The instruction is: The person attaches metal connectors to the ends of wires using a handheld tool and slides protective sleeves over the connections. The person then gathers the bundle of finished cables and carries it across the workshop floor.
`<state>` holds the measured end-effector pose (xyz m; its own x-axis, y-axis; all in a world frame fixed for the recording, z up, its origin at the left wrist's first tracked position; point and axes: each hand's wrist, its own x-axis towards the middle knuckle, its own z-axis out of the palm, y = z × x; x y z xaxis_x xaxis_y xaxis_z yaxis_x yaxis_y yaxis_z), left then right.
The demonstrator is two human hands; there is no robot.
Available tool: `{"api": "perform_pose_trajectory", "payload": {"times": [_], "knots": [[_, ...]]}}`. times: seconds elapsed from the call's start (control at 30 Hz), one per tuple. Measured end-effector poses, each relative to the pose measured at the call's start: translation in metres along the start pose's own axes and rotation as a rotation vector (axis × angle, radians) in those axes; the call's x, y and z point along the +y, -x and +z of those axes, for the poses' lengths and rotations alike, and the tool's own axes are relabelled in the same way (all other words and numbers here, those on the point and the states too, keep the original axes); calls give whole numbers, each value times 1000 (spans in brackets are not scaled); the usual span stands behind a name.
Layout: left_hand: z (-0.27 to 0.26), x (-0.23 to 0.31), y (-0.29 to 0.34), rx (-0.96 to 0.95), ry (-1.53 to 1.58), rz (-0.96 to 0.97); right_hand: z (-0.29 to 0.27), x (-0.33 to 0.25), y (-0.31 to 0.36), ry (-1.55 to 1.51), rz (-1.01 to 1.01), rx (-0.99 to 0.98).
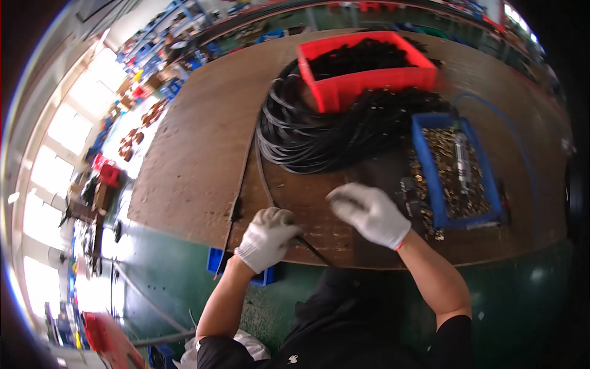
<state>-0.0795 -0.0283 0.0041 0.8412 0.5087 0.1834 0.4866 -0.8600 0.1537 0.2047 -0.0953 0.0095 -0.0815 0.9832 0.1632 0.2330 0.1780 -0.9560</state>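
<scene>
Left grip (268, 235), in a white glove (257, 247), is clamped on a black cable (314, 249) near the front edge of the brown desk (190, 141). Right grip (357, 208), also gloved, is over the desk; blurred, can't tell if it's closed on anything. Left to right: bright windows (70, 129), glossy green floor (166, 264), then the desk, scuffed. On it: black cable bundle (313, 138), red bin (375, 83) just behind, blue tray (470, 219) of brass-coloured parts (444, 154) at right. White emblem (293, 358) on black shirt (335, 326), too small to read.
</scene>
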Motion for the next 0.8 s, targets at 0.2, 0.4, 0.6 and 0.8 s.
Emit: {"api": "perform_pose_trajectory", "payload": {"times": [0.2,0.4,0.6,0.8], "knots": [[-10,1,-35,191,101,62,2,-25,40,336,171,-256],[-14,-12,-23,282,30,11,-15,0,50,336,45,-144],[-9,-20,-16,232,72,-49,-20,6,58,582,57,-86],[-4,-2,-31,135,74,21,-19,14,62,723,36,-102]]}}
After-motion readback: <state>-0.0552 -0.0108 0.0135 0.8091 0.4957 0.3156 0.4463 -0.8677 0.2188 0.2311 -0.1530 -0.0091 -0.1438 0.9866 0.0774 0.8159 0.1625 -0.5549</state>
